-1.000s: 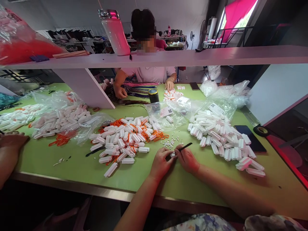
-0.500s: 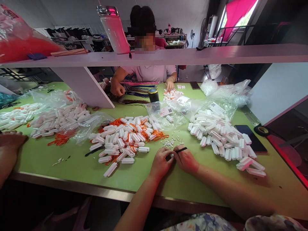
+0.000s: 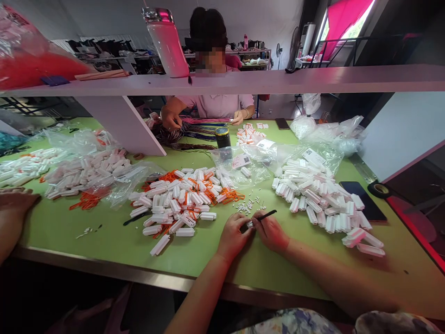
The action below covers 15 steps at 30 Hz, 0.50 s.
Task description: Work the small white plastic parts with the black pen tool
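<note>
Near the front of the green table, my left hand (image 3: pixel 234 234) is closed on a small white plastic connector housing (image 3: pixel 250 224), mostly hidden by the fingers. My right hand (image 3: pixel 271 232) meets it there, pinching a slim black tool (image 3: pixel 267 215) whose back end sticks out up and to the right. The working tip of that tool is hidden between the hands. Just beyond my fingertips lie many tiny white pins (image 3: pixel 246 206). A heap of white housings with orange clips (image 3: pixel 187 195) is on the left, and a heap of white housings (image 3: pixel 313 195) on the right.
A shelf (image 3: pixel 243 83) spans the table, with a pink bottle (image 3: pixel 167 44) on it. Across sits a co-worker handling wires (image 3: pixel 205 121). A dark jar (image 3: pixel 222 138), plastic bags (image 3: pixel 239 171), black tape (image 3: pixel 378 189) and a phone (image 3: pixel 361 202) lie around. Another person's hand (image 3: pixel 17 204) rests at far left.
The black tool in my right hand has tilted, its back end now higher and farther right. Across the table, the co-worker's hand has moved from the white pieces to the wire ends.
</note>
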Available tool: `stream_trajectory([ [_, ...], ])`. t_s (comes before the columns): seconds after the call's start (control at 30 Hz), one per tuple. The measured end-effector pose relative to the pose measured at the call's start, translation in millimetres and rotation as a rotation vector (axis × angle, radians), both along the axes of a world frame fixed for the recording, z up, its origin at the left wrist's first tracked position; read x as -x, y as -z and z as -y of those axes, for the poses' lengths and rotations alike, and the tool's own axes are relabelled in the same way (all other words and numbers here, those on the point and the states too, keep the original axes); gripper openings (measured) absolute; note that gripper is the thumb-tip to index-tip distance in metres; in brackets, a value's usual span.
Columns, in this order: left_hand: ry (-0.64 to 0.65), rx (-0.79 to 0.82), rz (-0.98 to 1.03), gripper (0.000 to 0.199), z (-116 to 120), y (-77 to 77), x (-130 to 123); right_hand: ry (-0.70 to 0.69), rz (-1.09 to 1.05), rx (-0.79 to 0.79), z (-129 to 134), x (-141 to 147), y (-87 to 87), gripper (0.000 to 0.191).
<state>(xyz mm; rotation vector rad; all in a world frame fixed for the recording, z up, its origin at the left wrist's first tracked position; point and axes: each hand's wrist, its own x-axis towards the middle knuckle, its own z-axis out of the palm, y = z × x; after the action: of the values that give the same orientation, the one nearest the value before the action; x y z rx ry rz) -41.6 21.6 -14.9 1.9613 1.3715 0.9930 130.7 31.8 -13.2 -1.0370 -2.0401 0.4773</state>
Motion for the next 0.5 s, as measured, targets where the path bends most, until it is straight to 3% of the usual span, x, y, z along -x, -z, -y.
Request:
stream_trajectory([
  [0.3, 0.019, -0.005, 0.008, 0.007, 0.5, -1.1, 0.2, 0.011, 0.12, -0.113, -2.7, 7.0, -1.6, 0.029],
  [0.5, 0.012, -0.007, -0.002, 0.004, 0.7, -4.1, -0.6, 0.011, 0.121, -0.08, -3.3, 7.8, -1.5, 0.029],
])
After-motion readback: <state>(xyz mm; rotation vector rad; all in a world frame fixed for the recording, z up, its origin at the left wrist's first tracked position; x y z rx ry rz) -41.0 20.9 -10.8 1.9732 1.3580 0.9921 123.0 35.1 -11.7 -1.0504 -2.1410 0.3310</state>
